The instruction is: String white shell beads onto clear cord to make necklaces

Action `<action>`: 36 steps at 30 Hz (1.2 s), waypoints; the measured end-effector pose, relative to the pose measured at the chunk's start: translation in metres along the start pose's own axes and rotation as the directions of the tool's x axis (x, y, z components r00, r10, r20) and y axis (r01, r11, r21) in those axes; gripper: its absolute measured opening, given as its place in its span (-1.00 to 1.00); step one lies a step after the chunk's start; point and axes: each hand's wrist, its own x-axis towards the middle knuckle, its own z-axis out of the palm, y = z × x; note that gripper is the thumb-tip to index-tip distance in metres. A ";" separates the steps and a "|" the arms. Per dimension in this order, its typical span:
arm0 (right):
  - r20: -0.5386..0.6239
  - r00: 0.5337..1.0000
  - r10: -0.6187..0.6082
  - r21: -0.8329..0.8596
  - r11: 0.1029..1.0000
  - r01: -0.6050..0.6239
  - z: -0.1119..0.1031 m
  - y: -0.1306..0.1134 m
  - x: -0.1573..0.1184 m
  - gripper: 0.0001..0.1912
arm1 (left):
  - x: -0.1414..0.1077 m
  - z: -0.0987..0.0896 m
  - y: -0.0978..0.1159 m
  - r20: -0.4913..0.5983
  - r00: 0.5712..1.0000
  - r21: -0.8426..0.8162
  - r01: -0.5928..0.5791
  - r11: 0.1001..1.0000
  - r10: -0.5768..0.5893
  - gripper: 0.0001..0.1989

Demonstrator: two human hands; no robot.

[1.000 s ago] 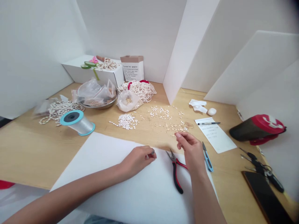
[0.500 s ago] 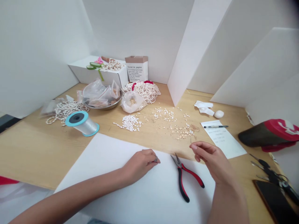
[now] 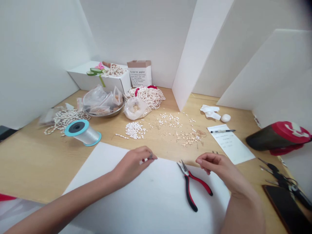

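Observation:
My left hand [image 3: 136,161] is over the far edge of the white sheet [image 3: 136,201], its thumb and fingers pinched together and a ring on one finger. To the right, my right hand [image 3: 216,165] is also closed in a pinch above the sheet's far right part. Whatever either pinch holds is too small to make out. Between the hands lie red-and-black needle-nose pliers [image 3: 188,185], jaws apart, touched by neither. Small metal tips of another tool [image 3: 214,152] show behind my right hand. Beyond are starfish beads [image 3: 187,138] and a pile of white beads [image 3: 135,130].
A spool of clear line [image 3: 84,132] stands at left, near a metal bowl of bags [image 3: 104,113] and bead strands [image 3: 148,97]. Right are a note sheet [image 3: 230,146] with a pen [image 3: 223,131], a red-lidded bottle [image 3: 278,136] and keys [image 3: 280,177]. White panels stand behind.
My left hand has moved left and away from me. My right hand has dropped a little, nearer the sheet, uncovering the tool tips behind it. The view has shifted slightly.

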 end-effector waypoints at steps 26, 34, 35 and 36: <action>0.018 0.999 -0.047 0.059 0.997 0.046 0.012 -0.010 0.001 -0.82 | 0.097 -0.002 -0.041 -0.070 0.992 0.573 0.125 0.810 -0.103 -0.77; 0.012 0.998 -0.059 0.082 0.995 0.058 0.012 -0.006 0.004 -0.82 | 0.134 0.026 -0.034 -0.083 0.995 0.518 0.083 0.851 -0.047 -0.83; 0.009 0.998 -0.063 0.087 0.994 0.062 0.012 -0.005 0.004 -0.82 | 0.137 0.028 -0.034 -0.080 0.996 0.514 0.082 0.854 -0.048 -0.83; 0.008 0.998 -0.068 0.094 0.993 0.067 0.012 -0.004 0.005 -0.82 | 0.138 0.029 -0.034 -0.077 0.996 0.510 0.082 0.856 -0.050 -0.84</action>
